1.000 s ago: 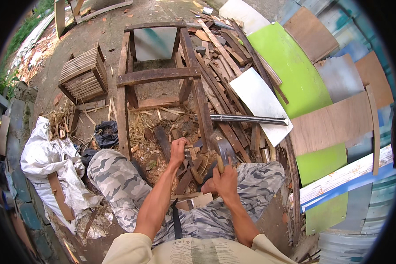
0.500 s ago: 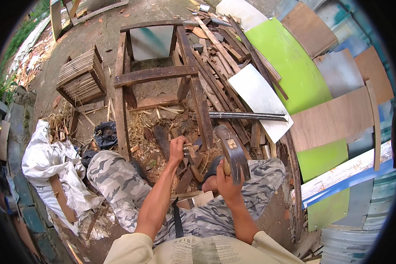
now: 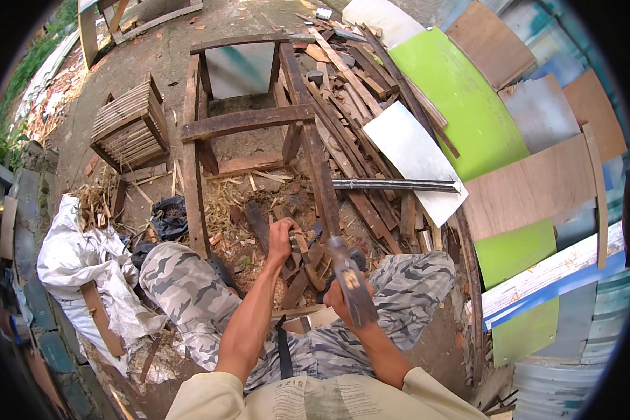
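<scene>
My right hand [image 3: 338, 299] is closed around the handle of a claw hammer [image 3: 353, 285], whose metal head is raised over my right thigh, a little blurred. Left of it, my left hand [image 3: 281, 239] is closed at a narrow piece of wood [image 3: 302, 246] low between my legs. What exactly its fingers pinch is partly hidden. Other short wood scraps [image 3: 295, 288] lie just below that hand. Beyond both hands stands a dark wooden frame [image 3: 248, 123] with two long side rails and crosspieces.
A slatted wooden crate [image 3: 129, 126] stands at the far left, with a white sack [image 3: 84, 259] nearer me. Scrap timber [image 3: 357, 150] is piled right of the frame. Green panels [image 3: 462, 105] and a white board [image 3: 413, 157] lie farther right. Shavings [image 3: 234, 203] cover the ground.
The hammer has swung down and to the left, and its head has turned. My right hand has shifted slightly left and lower. My left hand has stayed in place.
</scene>
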Motion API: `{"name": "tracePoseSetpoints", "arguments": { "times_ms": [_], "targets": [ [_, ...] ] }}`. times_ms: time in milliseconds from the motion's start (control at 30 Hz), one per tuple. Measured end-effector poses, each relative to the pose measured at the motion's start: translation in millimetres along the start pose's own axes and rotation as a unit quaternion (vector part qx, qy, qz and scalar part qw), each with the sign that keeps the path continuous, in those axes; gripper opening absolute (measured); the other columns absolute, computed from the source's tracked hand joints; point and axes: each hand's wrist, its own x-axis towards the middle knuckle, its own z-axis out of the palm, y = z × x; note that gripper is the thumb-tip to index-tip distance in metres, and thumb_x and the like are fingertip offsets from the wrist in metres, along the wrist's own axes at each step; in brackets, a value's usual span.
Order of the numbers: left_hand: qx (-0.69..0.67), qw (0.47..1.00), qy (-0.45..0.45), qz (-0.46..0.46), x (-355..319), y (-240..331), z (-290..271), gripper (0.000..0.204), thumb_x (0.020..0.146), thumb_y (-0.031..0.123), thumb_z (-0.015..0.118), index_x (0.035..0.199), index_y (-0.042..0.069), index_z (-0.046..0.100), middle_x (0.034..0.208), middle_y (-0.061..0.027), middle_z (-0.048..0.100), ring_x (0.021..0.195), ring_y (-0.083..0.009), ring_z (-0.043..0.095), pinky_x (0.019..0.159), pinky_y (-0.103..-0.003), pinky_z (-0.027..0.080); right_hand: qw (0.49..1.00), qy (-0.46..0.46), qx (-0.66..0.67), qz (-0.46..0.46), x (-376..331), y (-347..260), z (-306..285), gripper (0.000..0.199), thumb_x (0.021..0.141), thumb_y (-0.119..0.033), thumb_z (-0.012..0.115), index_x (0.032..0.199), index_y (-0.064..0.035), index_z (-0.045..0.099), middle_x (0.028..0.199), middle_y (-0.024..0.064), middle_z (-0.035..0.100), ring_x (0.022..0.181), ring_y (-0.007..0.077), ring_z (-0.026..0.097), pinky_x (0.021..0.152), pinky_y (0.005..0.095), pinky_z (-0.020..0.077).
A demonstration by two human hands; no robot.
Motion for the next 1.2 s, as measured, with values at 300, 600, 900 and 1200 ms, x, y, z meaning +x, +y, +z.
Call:
{"name": "tracePoseSetpoints", "arguments": {
  "times_ms": [300,600,900,1200],
  "targets": [
    [-0.007,0.999,0.029,-0.035,4.6,-16.4,-24.4,0.048,0.095,0.039,0.039,0.074,-0.001,0.053,0.066,-0.0085,0.051,0.067,-0.0182,0.045,0.066,-0.038,0.036,0.991,-0.061,0.030,0.113,-18.8,35.8,14.3,0.040,0.085,-0.012,0.068,0.120,0.0043,0.060,0.081,0.0267,0.068,0.073,0.0450,0.067,0.063,0.0497,0.0515],
    [-0.151,0.982,-0.009,-0.113,9.5,-30.0,-44.1,0.054,0.096,0.047,0.038,0.074,0.002,0.057,0.064,-0.0040,0.052,0.057,-0.0151,0.047,0.057,-0.033,0.037,0.983,0.025,0.177,0.041,36.9,-14.9,42.9,0.029,0.094,-0.025,0.071,0.093,0.0037,0.068,0.068,0.0108,0.068,0.055,0.0214,0.063,0.056,0.0369,0.0486],
    [-0.239,0.947,-0.085,-0.200,-0.2,9.6,-56.1,0.058,0.095,0.056,0.041,0.075,0.004,0.058,0.066,-0.0026,0.056,0.058,-0.0144,0.052,0.056,-0.030,0.040,0.978,0.047,0.203,0.028,66.6,2.4,66.7,0.048,0.081,-0.026,0.086,0.111,0.0018,0.060,0.104,0.0069,0.070,0.062,0.0153,0.062,0.057,0.0312,0.0514],
    [-0.205,0.942,-0.108,-0.242,-12.2,49.4,-52.3,0.065,0.092,0.064,0.043,0.074,0.004,0.060,0.066,-0.0045,0.058,0.057,-0.0151,0.052,0.054,-0.029,0.040,0.889,-0.056,0.426,0.157,58.9,-30.5,61.3,0.032,0.087,-0.011,0.079,0.100,-0.0023,0.051,0.089,0.0065,0.068,0.047,0.0056,0.052,0.039,0.0221,0.0411]
  ]
}}
